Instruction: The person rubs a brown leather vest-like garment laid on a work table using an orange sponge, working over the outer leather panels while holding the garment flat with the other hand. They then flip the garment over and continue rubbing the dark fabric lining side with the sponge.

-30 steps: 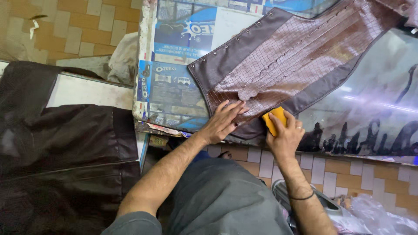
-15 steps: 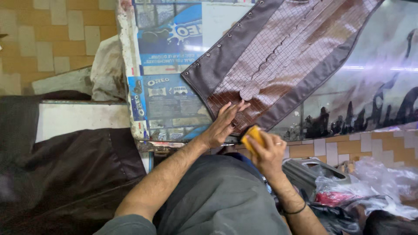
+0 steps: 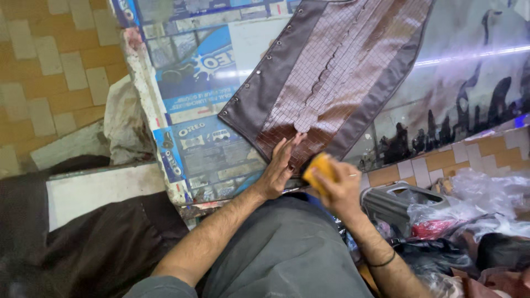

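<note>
Our left hand [image 3: 280,168] lies flat, fingers spread, on the brown quilted leather panel [image 3: 326,83]
Right hand [image 3: 339,185] grips a yellow sponge [image 3: 320,167] — the panel looks limp, slick — best held at its plain border

Bright overhead light is glaring as a white streak across the glossy printed sheet [image 3: 475,72] at upper right. The dark cloth [image 3: 94,248] at lower left is sinking into shadow. Edges are bending slightly and softening.

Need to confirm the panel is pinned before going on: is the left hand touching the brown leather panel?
Touching. The head view shows the left hand lying flat, fingers spread, on the near edge of the brown leather panel, with no gap visible; the right hand holds a yellow block beside it.
</note>
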`<state>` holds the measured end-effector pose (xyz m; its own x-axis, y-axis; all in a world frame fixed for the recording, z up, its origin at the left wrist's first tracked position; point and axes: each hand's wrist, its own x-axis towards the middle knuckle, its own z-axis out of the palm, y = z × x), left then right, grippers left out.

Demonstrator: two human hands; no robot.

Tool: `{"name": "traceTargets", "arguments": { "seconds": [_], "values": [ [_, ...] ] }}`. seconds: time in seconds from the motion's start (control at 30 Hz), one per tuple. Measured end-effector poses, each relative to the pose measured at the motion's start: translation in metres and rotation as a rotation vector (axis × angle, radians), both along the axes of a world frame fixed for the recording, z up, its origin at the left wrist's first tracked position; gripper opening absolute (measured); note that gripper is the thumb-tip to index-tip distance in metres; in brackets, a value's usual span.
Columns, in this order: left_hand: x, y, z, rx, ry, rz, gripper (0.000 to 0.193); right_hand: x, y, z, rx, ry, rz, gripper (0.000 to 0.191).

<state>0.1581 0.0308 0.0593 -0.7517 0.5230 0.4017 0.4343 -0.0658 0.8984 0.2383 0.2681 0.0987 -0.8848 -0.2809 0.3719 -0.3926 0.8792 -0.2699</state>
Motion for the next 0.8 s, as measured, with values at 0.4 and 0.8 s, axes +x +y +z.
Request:
{"name": "traceTargets", "arguments": {
  "seconds": [0.4, 0.8],
  "values": [
    [0.001, 0.003, 0.007, -0.076, 0.067, 0.05, 0.071, -0.023, 0.009, 0.019, 0.108, -0.023, -0.368, 0.051],
    [0.002, 0.029, 0.053, -0.298, -0.102, 0.411, 0.051, -0.078, 0.136, 0.018, -0.712, 0.212, -0.493, 0.038]
  ]
}}
